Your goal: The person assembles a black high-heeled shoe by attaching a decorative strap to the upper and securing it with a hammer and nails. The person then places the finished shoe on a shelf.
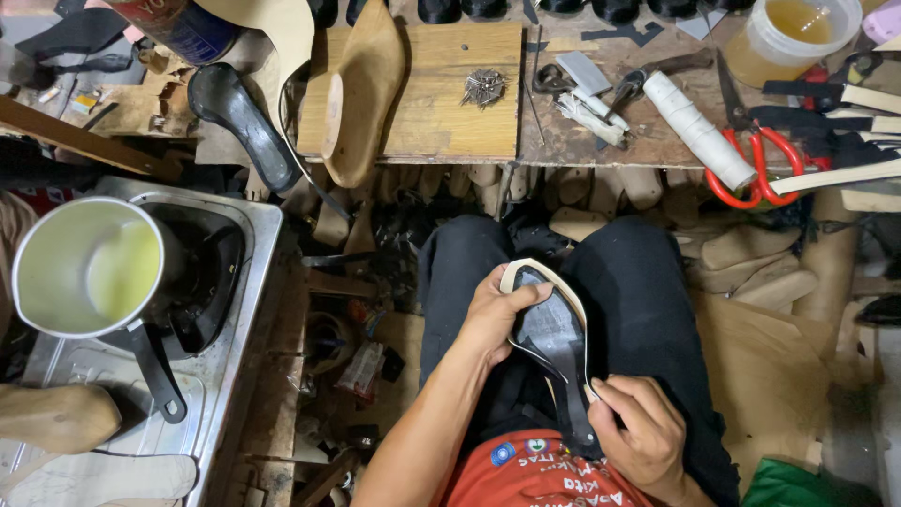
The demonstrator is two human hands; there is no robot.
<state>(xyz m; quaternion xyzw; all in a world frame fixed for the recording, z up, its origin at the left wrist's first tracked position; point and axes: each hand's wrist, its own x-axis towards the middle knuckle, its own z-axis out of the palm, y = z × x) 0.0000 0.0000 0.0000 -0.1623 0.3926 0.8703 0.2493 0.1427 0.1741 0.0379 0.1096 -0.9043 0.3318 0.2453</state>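
Over my lap in black trousers I hold a shoe upper [552, 324] on a last, sole side up, dark in the middle with a pale cream strip folded around its edge. My left hand [496, 314] grips the toe end, thumb pressed on the cream strip. My right hand [636, 434] pinches the narrow heel end near my red shirt.
A wooden bench ahead carries a wooden last [361, 89], a bare board [441, 84], a small pile of tacks [483, 87], pliers [638, 80], a white roll [699, 130], red-handled scissors [751, 155] and a glue tub [788, 38]. At left, a saucepan [89, 268] sits on a steel stove [239, 310].
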